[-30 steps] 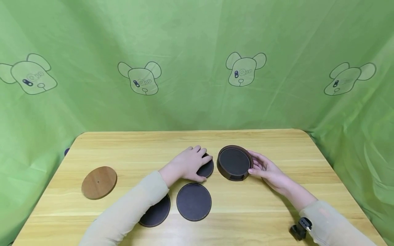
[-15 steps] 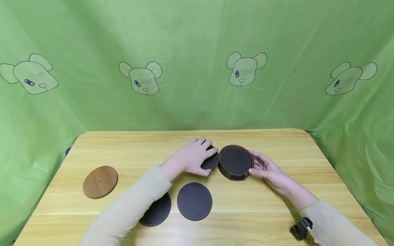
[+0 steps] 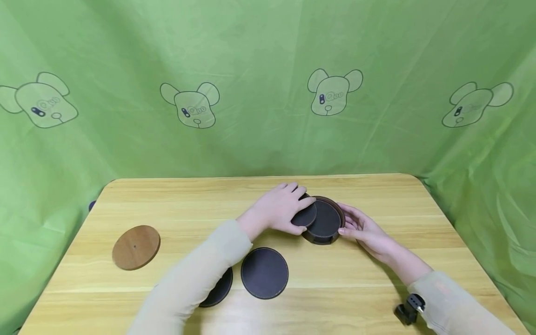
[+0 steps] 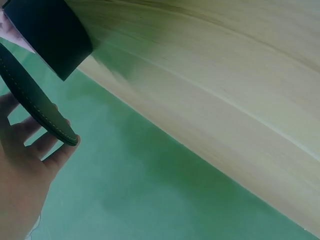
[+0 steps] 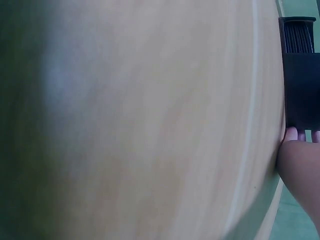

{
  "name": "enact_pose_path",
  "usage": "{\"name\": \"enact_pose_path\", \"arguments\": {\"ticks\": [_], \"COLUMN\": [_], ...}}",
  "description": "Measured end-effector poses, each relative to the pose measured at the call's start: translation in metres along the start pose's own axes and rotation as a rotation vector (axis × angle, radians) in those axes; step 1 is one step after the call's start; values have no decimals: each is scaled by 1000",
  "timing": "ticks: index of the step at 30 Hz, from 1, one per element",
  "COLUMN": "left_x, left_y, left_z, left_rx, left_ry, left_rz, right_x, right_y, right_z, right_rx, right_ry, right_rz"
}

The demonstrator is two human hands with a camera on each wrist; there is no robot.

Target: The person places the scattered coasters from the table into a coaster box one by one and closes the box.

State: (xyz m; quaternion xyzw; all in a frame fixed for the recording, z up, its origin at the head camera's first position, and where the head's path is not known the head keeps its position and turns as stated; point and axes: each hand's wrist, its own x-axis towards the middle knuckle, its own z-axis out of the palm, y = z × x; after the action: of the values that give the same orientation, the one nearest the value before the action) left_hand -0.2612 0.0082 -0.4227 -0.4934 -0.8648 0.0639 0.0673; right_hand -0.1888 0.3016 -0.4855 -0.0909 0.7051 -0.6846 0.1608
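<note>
Held coaster [image 3: 304, 216]: I am seeing it tilting over the left rim of the holder [image 5: 302, 90]; being round, it is showing no long axis, and touching I cannot tell.
Left hand [image 3: 284, 208]: gripping its edge, with the holder standing just right of the fingertips.
Right hand [image 3: 368, 237]: curling round the holder's right side.
Holder: sitting right of centre, towards the table's [image 3: 356, 298] far edge.
Loose coaster [image 3: 264, 273]: lying nearer the near edge.
Wooden disc [image 3: 136, 247]: lying towards the left edge.
</note>
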Motion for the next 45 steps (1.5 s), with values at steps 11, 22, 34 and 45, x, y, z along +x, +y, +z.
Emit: {"name": "enact_pose_path", "arguments": {"ticks": [11, 22, 34, 45], "left_x": [24, 41, 50, 53], "left_y": [13, 30, 38, 44], "left_z": [2, 6, 9, 12], "left_rx": [43, 79, 66, 71], "left_ry": [-33, -57, -81, -71], "left_rz": [15, 24, 41, 49], "right_x": [1, 1, 0, 0], "right_y": [2, 3, 2, 2], "right_z": [0, 0, 0, -1], "right_rx": [-16, -9, -10, 3], "right_ry": [3, 0, -11, -18], "right_rz": [-6, -14, -17, -28]}}
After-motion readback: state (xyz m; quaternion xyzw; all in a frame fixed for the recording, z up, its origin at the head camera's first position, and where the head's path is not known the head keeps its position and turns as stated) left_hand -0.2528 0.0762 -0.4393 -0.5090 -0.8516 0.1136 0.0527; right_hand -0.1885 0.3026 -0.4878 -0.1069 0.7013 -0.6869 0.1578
